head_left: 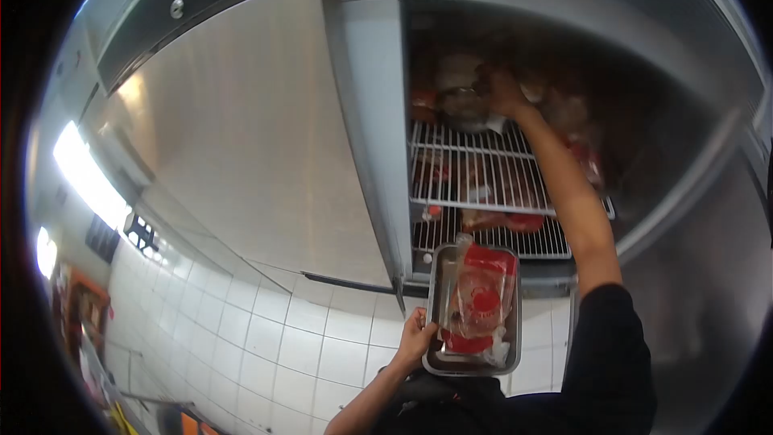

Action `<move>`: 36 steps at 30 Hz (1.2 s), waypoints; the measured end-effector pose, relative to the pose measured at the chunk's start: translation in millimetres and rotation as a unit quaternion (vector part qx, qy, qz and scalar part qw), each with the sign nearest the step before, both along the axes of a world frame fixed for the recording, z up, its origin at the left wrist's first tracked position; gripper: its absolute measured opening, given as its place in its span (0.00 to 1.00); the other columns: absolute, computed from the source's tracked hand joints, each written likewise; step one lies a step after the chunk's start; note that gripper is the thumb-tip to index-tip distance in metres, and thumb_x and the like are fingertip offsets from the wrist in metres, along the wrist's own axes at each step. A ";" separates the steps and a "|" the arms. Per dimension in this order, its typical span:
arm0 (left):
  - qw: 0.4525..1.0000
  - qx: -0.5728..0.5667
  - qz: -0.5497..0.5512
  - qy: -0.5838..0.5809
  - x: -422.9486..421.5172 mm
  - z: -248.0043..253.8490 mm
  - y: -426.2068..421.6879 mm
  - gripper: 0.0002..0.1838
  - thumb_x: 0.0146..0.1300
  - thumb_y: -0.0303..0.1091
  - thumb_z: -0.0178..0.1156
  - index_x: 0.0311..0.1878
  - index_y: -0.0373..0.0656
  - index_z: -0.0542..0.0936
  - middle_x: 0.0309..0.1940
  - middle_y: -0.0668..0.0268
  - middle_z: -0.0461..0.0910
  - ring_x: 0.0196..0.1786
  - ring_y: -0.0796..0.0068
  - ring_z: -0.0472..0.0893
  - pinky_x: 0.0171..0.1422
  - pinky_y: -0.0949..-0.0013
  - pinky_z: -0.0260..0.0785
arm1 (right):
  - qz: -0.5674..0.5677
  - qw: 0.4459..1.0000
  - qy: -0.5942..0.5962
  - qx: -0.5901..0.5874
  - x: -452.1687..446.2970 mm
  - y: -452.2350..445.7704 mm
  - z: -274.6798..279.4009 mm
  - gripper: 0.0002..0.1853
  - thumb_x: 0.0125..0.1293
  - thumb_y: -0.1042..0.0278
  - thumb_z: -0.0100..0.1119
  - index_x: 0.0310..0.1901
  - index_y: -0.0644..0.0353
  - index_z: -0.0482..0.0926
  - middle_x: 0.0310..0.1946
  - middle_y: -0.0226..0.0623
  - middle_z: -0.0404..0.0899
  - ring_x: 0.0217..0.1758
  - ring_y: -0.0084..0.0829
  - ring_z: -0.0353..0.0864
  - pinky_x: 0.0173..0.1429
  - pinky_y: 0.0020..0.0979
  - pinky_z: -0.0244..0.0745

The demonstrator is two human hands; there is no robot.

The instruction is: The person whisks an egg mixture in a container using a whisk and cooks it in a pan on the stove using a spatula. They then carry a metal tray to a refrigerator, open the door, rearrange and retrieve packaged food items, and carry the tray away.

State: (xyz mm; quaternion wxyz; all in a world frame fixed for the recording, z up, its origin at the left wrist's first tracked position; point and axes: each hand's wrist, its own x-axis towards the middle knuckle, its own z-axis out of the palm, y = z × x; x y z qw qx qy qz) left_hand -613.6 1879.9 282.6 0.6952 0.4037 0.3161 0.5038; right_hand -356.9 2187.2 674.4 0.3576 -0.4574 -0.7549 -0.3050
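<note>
My left hand (416, 340) grips the left rim of a rectangular metal tray (433, 294), held in front of my body. In the tray lies a clear plastic package (481, 302) with red bands and a red round mark. My right arm stretches into the open refrigerator, and my right hand (507, 95) is at the back of the upper wire shelf (475, 149). It is beside a round, shiny bowl-like container (465, 105). Its fingers are dim and blurred, so I cannot tell whether they touch or hold anything.
A lower wire rack (547, 242) carries red-and-clear packages (523, 222). More bagged items (568, 109) sit right of my right hand. A closed steel door (266, 137) stands to the left, and an open door (684, 250) to the right. White tiles (298, 354) cover the floor.
</note>
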 end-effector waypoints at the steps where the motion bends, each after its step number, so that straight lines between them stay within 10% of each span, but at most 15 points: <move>1: 1.000 0.012 0.011 -0.012 2.7 -4.0 -4.0 0.08 0.63 0.21 0.54 0.43 0.43 0.69 0.28 0.70 0.76 0.24 0.81 0.75 0.29 0.75 0.71 | -0.020 1.000 -0.012 -0.015 -7.5 28.7 7.2 0.19 0.70 0.54 0.55 0.51 0.64 0.77 0.51 0.48 0.80 0.56 0.44 0.79 0.60 0.43 0.72; 13: 0.997 0.057 0.048 -0.030 -93.1 22.8 -109.7 0.09 0.63 0.22 0.55 0.44 0.41 0.68 0.31 0.69 0.77 0.31 0.81 0.80 0.34 0.75 0.74 | -0.155 0.980 -0.025 -0.124 -44.3 4.9 26.9 0.20 0.70 0.53 0.54 0.51 0.64 0.78 0.51 0.49 0.80 0.56 0.45 0.80 0.60 0.43 0.72; 36: 0.994 -0.022 0.025 0.103 18.9 -28.2 3.1 0.14 0.65 0.30 0.58 0.53 0.42 0.70 0.41 0.62 0.77 0.44 0.75 0.78 0.48 0.65 0.71 | -0.138 0.981 0.030 -0.133 49.7 77.5 -42.2 0.21 0.70 0.52 0.53 0.51 0.63 0.79 0.51 0.49 0.81 0.56 0.47 0.80 0.60 0.44 0.72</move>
